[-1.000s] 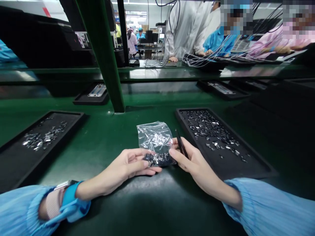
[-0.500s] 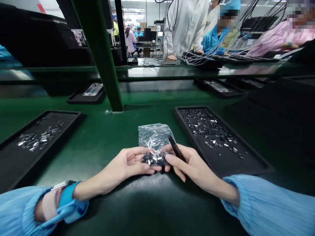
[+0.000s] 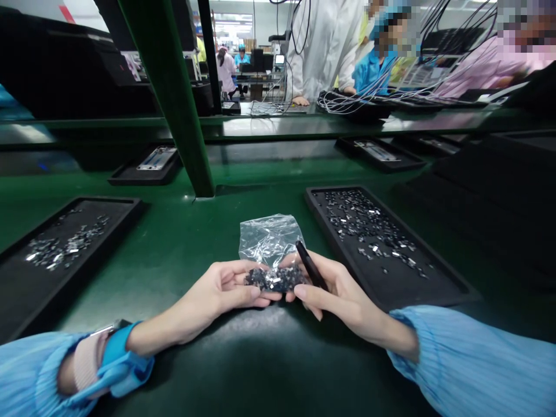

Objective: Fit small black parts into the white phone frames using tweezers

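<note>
In the head view, you have a clear plastic bag (image 3: 271, 234) between your two hands, low in the middle, over the green table (image 3: 260, 365). Your left hand (image 3: 230, 286) is clamped on the bag's lower left corner, thumb in front and fingers reaching behind and beneath it. Your right hand (image 3: 334, 284) grips the lower right corner the same way, its thumb pressed near the edge, and the same hand carries a black pen-shaped tool (image 3: 310, 266) that slants up and to the left beside the bag. Your hands are near each other, with the bag's filled lower part spanning the gap. Small dark parts (image 3: 275, 280), some with shiny faces, are gathered in that lower part, while the wrinkled upper part rises beyond your fingers, away from you. Just beyond your right hand, to its right, is a long black tray (image 3: 403, 286) scattered with similar loose pieces (image 3: 369, 217). Well apart from your left hand, on the far left, a second black tray (image 3: 26, 298) bears a looser cluster (image 3: 65, 246). A blue wrist strap (image 3: 119, 359) circles your left wrist. Farther back, a green post (image 3: 174, 98) leans across the view, and a person in a white coat (image 3: 324, 49) stands behind the cables (image 3: 347, 105).
</note>
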A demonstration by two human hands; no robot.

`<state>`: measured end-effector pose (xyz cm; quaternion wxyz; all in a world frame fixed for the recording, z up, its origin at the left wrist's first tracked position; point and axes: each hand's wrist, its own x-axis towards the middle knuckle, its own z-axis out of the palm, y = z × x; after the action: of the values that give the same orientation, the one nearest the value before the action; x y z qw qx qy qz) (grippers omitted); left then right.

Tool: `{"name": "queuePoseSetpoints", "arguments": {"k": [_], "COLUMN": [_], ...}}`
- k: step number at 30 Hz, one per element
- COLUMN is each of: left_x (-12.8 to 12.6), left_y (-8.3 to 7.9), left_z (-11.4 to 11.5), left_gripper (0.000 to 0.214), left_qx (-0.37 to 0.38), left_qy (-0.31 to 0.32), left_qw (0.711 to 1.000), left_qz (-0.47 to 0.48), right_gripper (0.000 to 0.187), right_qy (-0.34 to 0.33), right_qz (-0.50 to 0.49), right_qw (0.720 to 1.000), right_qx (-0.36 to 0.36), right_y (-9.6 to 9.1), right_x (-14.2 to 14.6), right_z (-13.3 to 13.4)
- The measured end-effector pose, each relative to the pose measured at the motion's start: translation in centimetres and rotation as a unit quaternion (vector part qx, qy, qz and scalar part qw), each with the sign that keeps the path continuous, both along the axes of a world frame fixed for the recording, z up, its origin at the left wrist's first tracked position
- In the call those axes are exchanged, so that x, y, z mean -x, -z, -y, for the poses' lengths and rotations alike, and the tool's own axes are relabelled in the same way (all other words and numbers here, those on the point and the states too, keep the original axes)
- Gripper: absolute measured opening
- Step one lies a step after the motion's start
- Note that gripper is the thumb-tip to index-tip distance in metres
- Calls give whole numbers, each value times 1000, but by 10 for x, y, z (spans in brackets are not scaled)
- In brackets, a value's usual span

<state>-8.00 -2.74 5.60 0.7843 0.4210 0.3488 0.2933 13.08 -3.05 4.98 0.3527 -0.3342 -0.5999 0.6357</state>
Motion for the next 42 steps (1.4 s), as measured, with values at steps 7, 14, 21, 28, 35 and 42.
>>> {"name": "queuePoseSetpoints", "arguments": {"k": [7,14,21,28,35,42], "left_x": [-1,-1,0,0,0,-1], "left_y": [-2,-1,-1,-4,-6,-8], "left_z": [-1,1,0,0,0,-2], "left_gripper": [27,18,17,17,22,24], "left_qx": [2,17,37,37,34,39], "left_qy": [-1,-17,-27,-20,-15,-20], "left_qw": [1000,999,998,999,999,999], "left_qz": [9,29,41,30,30,28], "right_gripper": [27,26,32,31,35,35], "right_qy": [-4,-8,-4,-12,-7,-9], "right_qz": [-16,-9,18,-12,-4,-20], "right_qw": [1000,1000,1000,1000,1000,1000], "right_qx": [2,-11,-15,-6,1,0], "right_y": [0,0,4,5,5,7], "right_x": [1,0,-3,-3,-4,-4], "right_z": [0,-1,-1,0,2,2]}}
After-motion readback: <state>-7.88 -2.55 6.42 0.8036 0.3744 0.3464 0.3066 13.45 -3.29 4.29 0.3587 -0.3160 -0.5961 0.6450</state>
